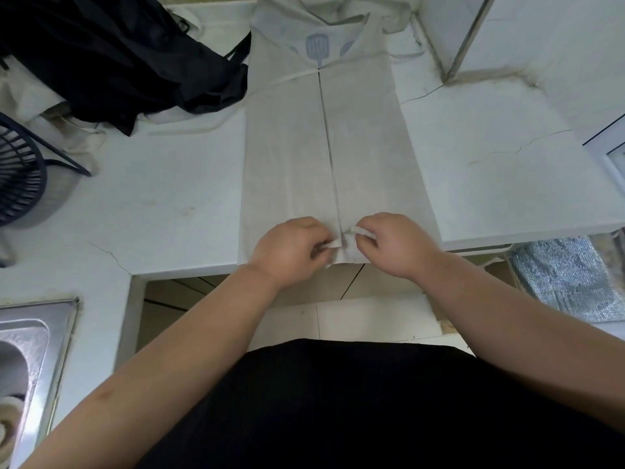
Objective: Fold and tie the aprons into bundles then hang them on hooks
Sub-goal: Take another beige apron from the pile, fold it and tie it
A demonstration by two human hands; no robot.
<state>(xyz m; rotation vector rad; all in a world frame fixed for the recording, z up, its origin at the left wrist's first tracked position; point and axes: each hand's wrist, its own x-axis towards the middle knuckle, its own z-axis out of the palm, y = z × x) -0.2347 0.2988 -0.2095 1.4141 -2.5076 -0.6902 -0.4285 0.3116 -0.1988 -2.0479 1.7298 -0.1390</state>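
**Both hands pinching the near hem of the folded cream apron**

From my seat I see the cream apron (291,147) lying flat on the white counter (169,198). It is a long strip, its two side flaps folded inward so their edges meet along a straight line down its middle. Its near hem sits right at the counter's front edge. At its far end a blue spatula print (317,47) shows where the flaps part.

The left hand (287,253) rests on the apron's near end, just left of the centre line. Its thumb and fingers pinch a small turned-up corner of the left flap. The right hand (395,245) sits just right of that line and pinches the corner of the right flap the same way. The two hands are close together, but I cannot tell whether they touch.

To the far left of the apron lies a crumpled black apron (118,55), touching its left edge. A dark wire basket (17,170) stands well to the left of the apron. A steel sink (23,350) sits nearer me on that same side.
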